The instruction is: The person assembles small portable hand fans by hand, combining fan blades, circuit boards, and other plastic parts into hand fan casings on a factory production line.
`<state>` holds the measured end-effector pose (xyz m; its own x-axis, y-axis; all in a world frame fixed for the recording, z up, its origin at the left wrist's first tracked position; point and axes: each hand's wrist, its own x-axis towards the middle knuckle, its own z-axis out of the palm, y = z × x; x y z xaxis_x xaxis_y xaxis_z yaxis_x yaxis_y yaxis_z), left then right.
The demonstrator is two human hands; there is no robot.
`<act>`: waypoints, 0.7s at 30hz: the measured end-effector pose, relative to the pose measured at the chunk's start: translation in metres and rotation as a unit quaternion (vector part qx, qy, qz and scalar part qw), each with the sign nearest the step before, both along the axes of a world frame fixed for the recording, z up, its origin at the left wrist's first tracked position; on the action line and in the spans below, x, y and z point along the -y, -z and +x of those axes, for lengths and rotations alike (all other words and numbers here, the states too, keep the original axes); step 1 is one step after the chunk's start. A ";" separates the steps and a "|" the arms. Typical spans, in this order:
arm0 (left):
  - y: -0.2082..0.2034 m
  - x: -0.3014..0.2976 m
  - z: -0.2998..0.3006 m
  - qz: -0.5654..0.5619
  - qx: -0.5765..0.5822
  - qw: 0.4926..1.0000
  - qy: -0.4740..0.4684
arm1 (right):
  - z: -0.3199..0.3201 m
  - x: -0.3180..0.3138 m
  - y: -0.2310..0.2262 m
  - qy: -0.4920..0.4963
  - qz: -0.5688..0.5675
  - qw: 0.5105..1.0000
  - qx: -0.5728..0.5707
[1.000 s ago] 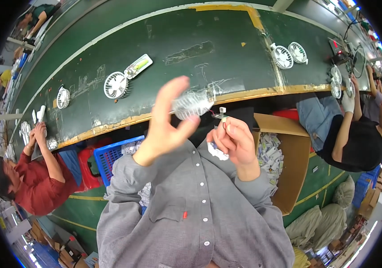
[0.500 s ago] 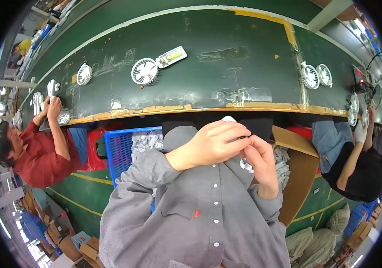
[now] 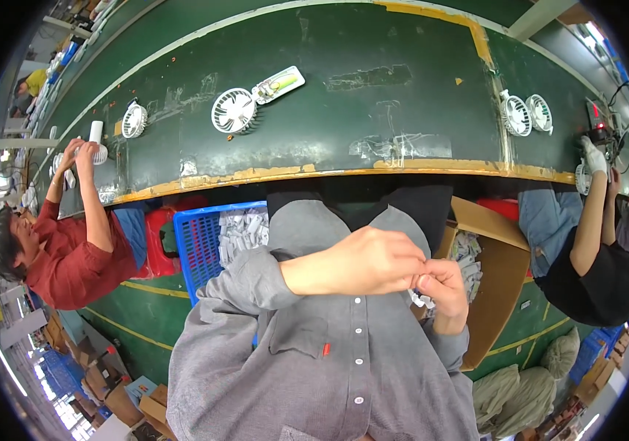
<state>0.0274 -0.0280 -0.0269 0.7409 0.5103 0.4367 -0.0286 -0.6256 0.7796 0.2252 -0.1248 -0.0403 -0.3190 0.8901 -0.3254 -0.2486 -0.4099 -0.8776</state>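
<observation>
My left hand [image 3: 366, 261] and my right hand [image 3: 447, 288] meet in front of my body, fingertips pinched together above my lap. Whatever lies between the fingertips is hidden or too small to make out. Small white plastic parts [image 3: 422, 300] peek out beneath my right hand, by its curled fingers and palm. On the table ahead lies a white fan [image 3: 234, 110] joined to an opened handle [image 3: 281, 84] with a green-yellow piece inside. Neither hand touches it.
A blue basket [image 3: 186, 250] of white parts is left of my lap; a cardboard box [image 3: 502, 298] with wrapped pieces is on the right. More fans [image 3: 134, 120] [image 3: 516, 116] lie along the green table [image 3: 314, 140]. Co-workers [image 3: 79, 257] [image 3: 590, 279] sit at both sides.
Both hands have moved down and to the right, toward my body, and their fingertips are closer together. A white piece beyond my left hand is out of sight. Both co-workers' hands have moved.
</observation>
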 end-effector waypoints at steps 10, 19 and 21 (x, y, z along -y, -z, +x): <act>0.003 0.029 0.010 -0.071 0.018 0.993 0.094 | 0.018 0.036 -0.008 -0.054 0.052 0.995 0.067; -0.028 -0.030 -0.038 -0.177 0.035 0.982 -0.048 | 0.154 0.152 0.087 0.269 -0.135 0.953 0.021; -0.022 -0.036 -0.037 -0.229 0.075 0.970 -0.032 | 0.184 0.178 0.158 0.128 -0.224 0.852 0.457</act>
